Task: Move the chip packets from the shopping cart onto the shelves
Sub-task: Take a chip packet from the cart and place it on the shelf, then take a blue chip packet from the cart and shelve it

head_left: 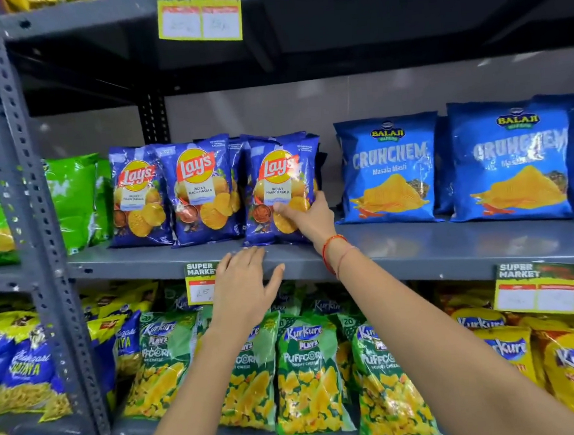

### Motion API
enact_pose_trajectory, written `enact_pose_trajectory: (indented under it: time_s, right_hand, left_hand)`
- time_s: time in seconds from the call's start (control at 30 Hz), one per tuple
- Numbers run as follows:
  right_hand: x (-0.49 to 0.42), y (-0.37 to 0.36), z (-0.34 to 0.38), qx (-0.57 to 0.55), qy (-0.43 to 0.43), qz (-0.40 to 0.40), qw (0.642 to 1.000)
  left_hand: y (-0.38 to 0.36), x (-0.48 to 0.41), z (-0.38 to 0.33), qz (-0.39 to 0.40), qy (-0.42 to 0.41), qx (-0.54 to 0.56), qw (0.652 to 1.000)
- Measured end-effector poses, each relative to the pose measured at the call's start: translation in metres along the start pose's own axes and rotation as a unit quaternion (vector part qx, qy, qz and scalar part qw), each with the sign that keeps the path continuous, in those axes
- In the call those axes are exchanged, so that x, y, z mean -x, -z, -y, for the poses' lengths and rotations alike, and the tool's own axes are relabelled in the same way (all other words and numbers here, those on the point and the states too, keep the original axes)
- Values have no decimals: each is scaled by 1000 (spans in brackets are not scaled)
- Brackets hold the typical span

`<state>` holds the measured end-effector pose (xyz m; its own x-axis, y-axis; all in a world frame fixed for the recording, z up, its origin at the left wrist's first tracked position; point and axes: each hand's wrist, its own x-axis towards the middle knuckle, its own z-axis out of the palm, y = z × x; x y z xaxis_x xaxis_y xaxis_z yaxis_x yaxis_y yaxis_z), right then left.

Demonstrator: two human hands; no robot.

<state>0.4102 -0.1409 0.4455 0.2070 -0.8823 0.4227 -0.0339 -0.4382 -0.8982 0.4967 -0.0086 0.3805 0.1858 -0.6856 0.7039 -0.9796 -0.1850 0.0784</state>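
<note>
2 bare forearms, no sleeves in view. Left hand [241,286] without rings or bands. Around the wrist of the right hand [308,220], 2 thin threads: 1 bright red [329,248], 1 paler, pinkish [343,255], just beside each other.

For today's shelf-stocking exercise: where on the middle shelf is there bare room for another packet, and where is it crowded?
Bare shelf shows in the gap between the right-hand Lay's packet, gripped by the right hand, and the left Balaji packet; also along the front edge near the left hand. The Lay's row and the Kurkure shelf below are crowded.
</note>
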Motion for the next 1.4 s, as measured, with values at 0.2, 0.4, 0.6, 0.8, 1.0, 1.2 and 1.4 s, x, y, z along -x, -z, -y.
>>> enact_pose_trajectory:
  time_s: [0.2,0.4,0.6,0.8,1.0,1.2,1.4]
  right_hand:
    - [29,49,8,33,80,-56,995]
    - [98,155,-8,36,130,-168,976]
    - [182,276,-65,90,54,-277,955]
    - [284,403,-167,175,-121,-380,900]
    - [394,481,-271,225,-315,-414,824]
    - [514,504,-393,117,-584,-371,713]
    - [538,480,-461,-112,-618,-434,646]
  left_hand:
    - [-2,2,-16,-47,9,67,997]
    - [-11,8,-107,-121,-71,222,965]
    - [-48,46,-236,-68,-186,371,907]
    - [-120,142,-374,139,-280,445,839]
    - [-197,245,-463,397,-280,415,769]
    - [-275,338,-514,644,-305,272,646]
    - [-358,370,-555,679,-253,203,659]
